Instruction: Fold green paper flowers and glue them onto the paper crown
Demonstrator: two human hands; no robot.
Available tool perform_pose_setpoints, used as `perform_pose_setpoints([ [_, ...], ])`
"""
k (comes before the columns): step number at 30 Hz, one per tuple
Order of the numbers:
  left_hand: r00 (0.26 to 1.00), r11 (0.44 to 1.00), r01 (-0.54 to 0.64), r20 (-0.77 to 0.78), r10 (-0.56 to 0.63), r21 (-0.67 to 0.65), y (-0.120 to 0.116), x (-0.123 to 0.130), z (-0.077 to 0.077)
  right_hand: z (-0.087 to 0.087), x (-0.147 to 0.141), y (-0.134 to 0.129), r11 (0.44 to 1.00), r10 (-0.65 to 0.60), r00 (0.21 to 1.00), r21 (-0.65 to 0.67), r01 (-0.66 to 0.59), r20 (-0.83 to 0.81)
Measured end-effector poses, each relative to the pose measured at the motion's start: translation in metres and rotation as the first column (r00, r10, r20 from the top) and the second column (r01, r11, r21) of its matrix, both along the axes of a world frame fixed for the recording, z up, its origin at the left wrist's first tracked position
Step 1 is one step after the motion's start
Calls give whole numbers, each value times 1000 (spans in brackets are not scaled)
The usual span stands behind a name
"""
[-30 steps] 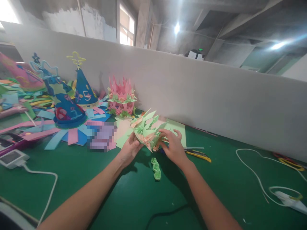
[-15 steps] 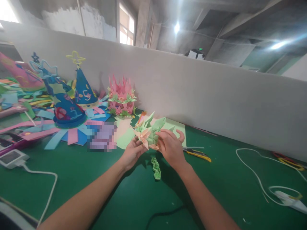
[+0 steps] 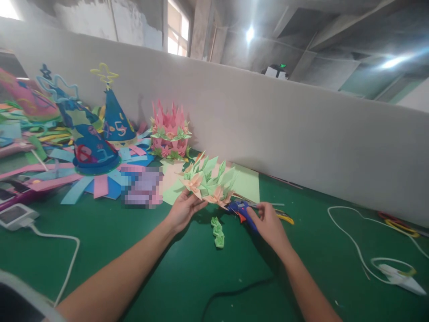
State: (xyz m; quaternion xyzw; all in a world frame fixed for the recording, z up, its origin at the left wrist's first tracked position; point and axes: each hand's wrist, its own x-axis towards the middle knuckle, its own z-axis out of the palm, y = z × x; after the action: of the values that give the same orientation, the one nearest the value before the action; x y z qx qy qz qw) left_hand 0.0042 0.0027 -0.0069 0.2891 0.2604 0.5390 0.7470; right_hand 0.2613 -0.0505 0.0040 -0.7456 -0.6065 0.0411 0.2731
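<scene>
My left hand (image 3: pixel 186 209) grips the lower left side of a ring of folded paper flowers (image 3: pixel 211 181), pale green with peach blossoms, and holds it above the table. At the ring's right edge is a blue glue gun (image 3: pixel 243 209) with an orange trigger. My right hand (image 3: pixel 272 226) is closed around the gun's rear, thumb on its body; part of the handle is hidden. Below the ring lies a small strip of green folded paper pieces (image 3: pixel 217 232). Behind my right hand, a yellow utility knife (image 3: pixel 284 218) is partly covered.
Pale green paper sheets (image 3: pixel 248 181) lie behind the ring. A pink paper crown (image 3: pixel 170 132) stands against the grey partition (image 3: pixel 284 125). Blue cone hats (image 3: pixel 92 147) and paper strips crowd the left. White cables (image 3: pixel 348 241) lie at both sides, and a dark cord (image 3: pixel 234 293) runs in front.
My right hand has left the paper ring and moved right onto the glue gun, which now shows. My left hand still holds the ring, whose green points are more visible.
</scene>
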Motion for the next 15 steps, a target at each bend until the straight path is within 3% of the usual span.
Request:
perform_pose_setpoints([
  [2,999,999,-32,29,31,11,0,0,0,-6,2,-2,981,57,998,-182,-63,-37],
  [4,996,998,-67,51,66,20,0,0,1,-6,-1,-2,958,116,991,-255,-128,-62],
  [12,982,987,-162,99,159,20,4,0,0,6,-1,2,931,135,975,-315,-186,-175],
  [15,984,987,-163,75,163,-7,5,1,-1,8,6,-1,932,123,927,-279,-230,-355],
])
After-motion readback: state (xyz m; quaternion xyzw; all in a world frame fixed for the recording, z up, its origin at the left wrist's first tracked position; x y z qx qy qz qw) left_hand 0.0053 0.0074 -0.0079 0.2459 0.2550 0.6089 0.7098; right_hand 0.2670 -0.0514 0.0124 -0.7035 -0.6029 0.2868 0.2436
